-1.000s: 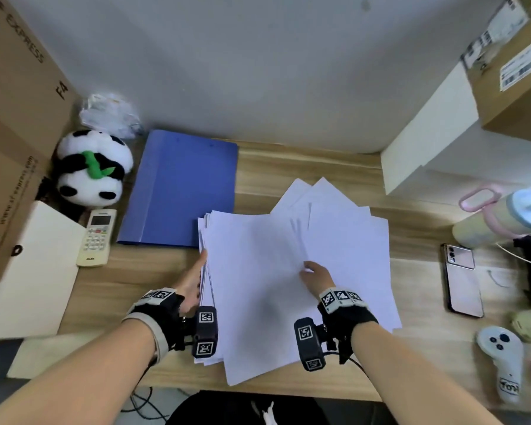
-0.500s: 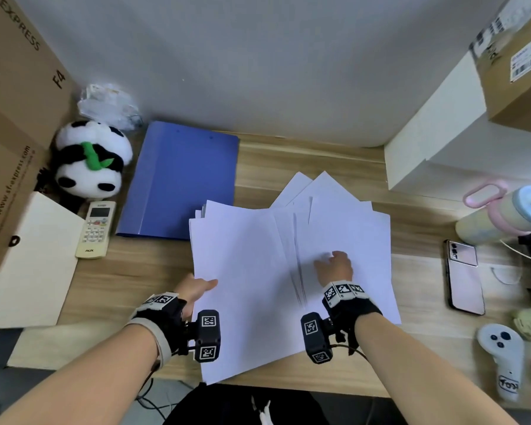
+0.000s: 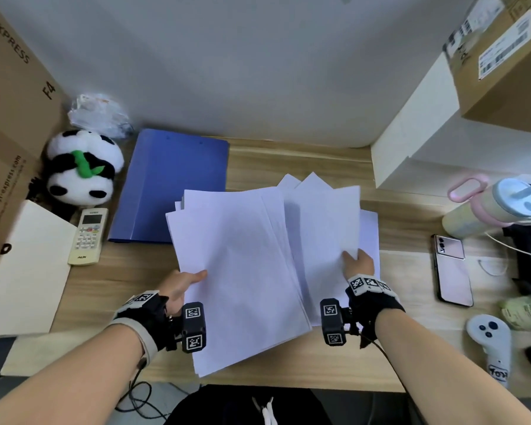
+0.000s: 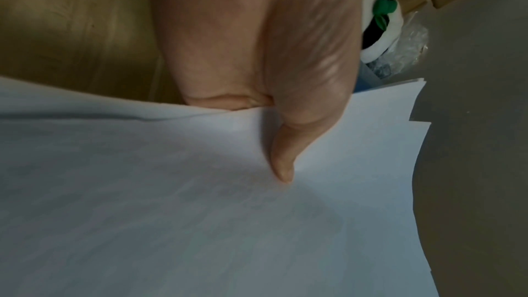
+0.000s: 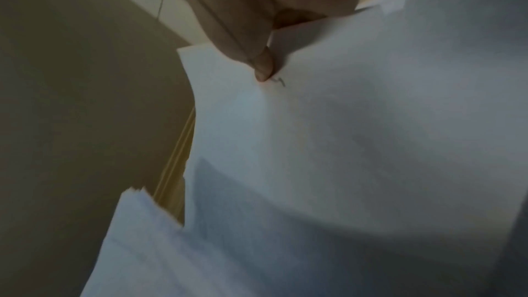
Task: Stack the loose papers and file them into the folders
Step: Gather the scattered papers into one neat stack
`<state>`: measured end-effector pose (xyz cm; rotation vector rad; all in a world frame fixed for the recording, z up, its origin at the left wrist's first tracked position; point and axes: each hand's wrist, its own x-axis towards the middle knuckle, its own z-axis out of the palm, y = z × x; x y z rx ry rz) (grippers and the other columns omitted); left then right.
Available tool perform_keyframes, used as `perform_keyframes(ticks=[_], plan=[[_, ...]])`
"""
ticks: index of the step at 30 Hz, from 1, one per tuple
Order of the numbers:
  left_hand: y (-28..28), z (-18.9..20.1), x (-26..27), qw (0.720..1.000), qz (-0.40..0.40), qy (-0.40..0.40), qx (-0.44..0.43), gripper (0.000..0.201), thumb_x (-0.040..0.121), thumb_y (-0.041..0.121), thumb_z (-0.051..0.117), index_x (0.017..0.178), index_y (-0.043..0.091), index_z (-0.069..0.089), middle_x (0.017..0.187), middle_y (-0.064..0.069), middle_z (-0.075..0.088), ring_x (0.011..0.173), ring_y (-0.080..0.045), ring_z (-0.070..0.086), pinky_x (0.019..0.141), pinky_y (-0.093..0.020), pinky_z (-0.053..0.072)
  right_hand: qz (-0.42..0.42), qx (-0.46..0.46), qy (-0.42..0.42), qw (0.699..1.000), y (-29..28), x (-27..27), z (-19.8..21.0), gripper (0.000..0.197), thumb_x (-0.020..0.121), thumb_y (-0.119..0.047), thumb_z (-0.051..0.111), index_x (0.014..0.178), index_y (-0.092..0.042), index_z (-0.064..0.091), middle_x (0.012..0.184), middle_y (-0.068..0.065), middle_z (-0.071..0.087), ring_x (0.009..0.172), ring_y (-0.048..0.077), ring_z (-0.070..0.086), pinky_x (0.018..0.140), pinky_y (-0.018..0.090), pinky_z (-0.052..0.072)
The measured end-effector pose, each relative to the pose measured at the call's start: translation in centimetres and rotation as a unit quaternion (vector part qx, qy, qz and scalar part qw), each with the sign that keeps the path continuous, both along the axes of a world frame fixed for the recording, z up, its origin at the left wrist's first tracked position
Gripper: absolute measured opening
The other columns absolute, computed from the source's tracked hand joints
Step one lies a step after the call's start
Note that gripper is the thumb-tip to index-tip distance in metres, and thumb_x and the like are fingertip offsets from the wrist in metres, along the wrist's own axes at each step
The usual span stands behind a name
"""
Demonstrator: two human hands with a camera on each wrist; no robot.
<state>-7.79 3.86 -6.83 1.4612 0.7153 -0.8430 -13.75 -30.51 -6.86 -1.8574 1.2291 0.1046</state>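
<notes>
head overhead; wrists close on papers (image 3: 242, 271)

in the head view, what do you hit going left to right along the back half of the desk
panda plush → remote control → blue folder → loose papers → phone → pink-handled bottle

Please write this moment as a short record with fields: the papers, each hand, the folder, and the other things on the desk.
papers: white sheets, fanned and uneven, partly off the desk
left hand: left hand pinches the left edge, thumb on top
right hand: right hand pinches sheets at the right side
folder: blue folder, closed, flat, behind the papers at left
other things: panda toy, remote control, phone, bottle
</notes>
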Motion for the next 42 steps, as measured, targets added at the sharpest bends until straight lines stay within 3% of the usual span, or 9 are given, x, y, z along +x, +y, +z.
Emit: perform_keyframes(ticks=[3, 10, 17, 23, 26, 30, 33, 36, 42], plan=[[-0.9, 0.1, 0.1, 1.0, -0.004, 0.001, -0.008, 0.039, 0.091, 0.0, 0.055, 0.129, -0.004, 0.053, 0.13, -0.024, 0.057, 0.119, -0.041, 0.055, 0.105, -0.055, 0.04, -0.032, -0.014, 0.035, 0.999, -2.0, -1.1, 0.6, 0.032, 0.094, -0.013, 0.048, 0.119, 0.005, 0.056, 0.107, 0.018, 0.06, 0.1, 0.036, 0.058, 0.087, 0.037, 0.045], [-3.0, -1.1, -0.3, 0.999, -0.03, 0.017, 0.001, 0.037, 0.088, 0.001, 0.06, 0.124, -0.004, 0.055, 0.122, -0.023, 0.062, 0.116, -0.042, 0.058, 0.102, -0.055, 0.043, -0.014, -0.033, 0.125, 0.992, -4.9, -2.0, 1.0, 0.035, 0.088, -0.025, 0.053, 0.113, -0.002, 0.061, 0.12, 0.019, 0.06, 0.105, 0.038, 0.06, 0.087, 0.035, 0.047], [0.5, -14.0, 0.7, 0.996, -0.055, 0.026, 0.072, 0.103, 0.038, 0.036, 0.084, 0.13, 0.006, 0.047, 0.129, -0.012, 0.059, 0.118, -0.035, 0.057, 0.101, -0.053, 0.043, -0.002, 0.048, 0.097, 0.994, -5.7, -0.4, 1.6, 0.04, 0.085, -0.022, 0.067, 0.115, 0.005, 0.062, 0.097, 0.016, 0.063, 0.068, 0.025, 0.053, 0.046, 0.025, 0.032], [3.1, -16.5, 0.7, 0.991, -0.067, 0.038, 0.11, 0.119, 0.025, 0.046, 0.091, 0.13, 0.01, 0.048, 0.13, -0.009, 0.06, 0.119, -0.034, 0.057, 0.101, -0.053, 0.043, 0.053, -0.008, 0.167, 0.985, -5.0, -0.3, 1.2, 0.048, 0.078, -0.035, 0.071, 0.117, -0.008, 0.061, 0.108, 0.013, 0.064, 0.099, 0.028, 0.06, 0.087, 0.034, 0.048], [3.1, -15.1, 0.8, 0.99, -0.06, 0.034, 0.124, 0.111, 0.033, 0.039, 0.087, 0.131, 0.006, 0.047, 0.13, -0.012, 0.06, 0.119, -0.035, 0.057, 0.103, -0.053, 0.042, 0.072, 0.005, 0.124, 0.99, -3.9, 0.0, 0.7, 0.025, 0.083, -0.023, 0.067, 0.067, -0.015, 0.049, 0.065, 0.002, 0.046, 0.073, 0.024, 0.05, 0.06, 0.027, 0.042], [2.4, -12.4, 0.4, 0.988, -0.052, 0.024, 0.142, 0.093, 0.049, 0.031, 0.084, 0.13, 0.002, 0.047, 0.128, -0.015, 0.06, 0.118, -0.036, 0.057, 0.102, -0.054, 0.043, 0.092, 0.025, 0.103, 0.99, -3.3, -0.9, 1.6, 0.026, 0.091, -0.011, 0.054, 0.114, 0.0, 0.061, 0.104, 0.019, 0.064, 0.093, 0.03, 0.059, 0.083, 0.033, 0.044], [1.9, -11.1, 0.2, 0.984, -0.055, 0.032, 0.167, 0.075, 0.069, 0.021, 0.078, 0.132, -0.001, 0.044, 0.131, -0.019, 0.057, 0.118, -0.039, 0.056, 0.102, -0.055, 0.043, -0.017, -0.055, 0.019, 0.998, -3.6, -1.7, 3.0, 0.019, 0.093, -0.005, 0.046, 0.095, -0.003, 0.065, 0.091, 0.021, 0.061, 0.096, 0.029, 0.055, 0.087, 0.035, 0.043], [1.2, -9.9, 0.3, 0.984, -0.047, 0.03, 0.169, 0.063, 0.076, 0.015, 0.075, 0.129, -0.004, 0.047, 0.128, -0.021, 0.058, 0.117, -0.039, 0.057, 0.102, -0.055, 0.042, -0.116, -0.085, -0.068, 0.987, -4.2, -1.3, 4.8, 0.028, 0.093, -0.003, 0.045, 0.115, 0.003, 0.06, 0.117, 0.022, 0.062, 0.113, 0.032, 0.057, 0.091, 0.028, 0.041], [0.5, -8.7, 0.7, 0.994, -0.018, 0.015, 0.105, 0.065, 0.072, 0.037, 0.077, 0.125, 0.004, 0.058, 0.127, -0.014, 0.061, 0.119, -0.033, 0.057, 0.106, -0.051, 0.041, -0.111, -0.104, -0.244, 0.958, -5.5, 2.1, 9.5, 0.022, 0.092, -0.004, 0.048, 0.071, -0.007, 0.042, 0.074, 0.01, 0.042, 0.073, 0.009, 0.036, 0.063, 0.018, 0.03]])
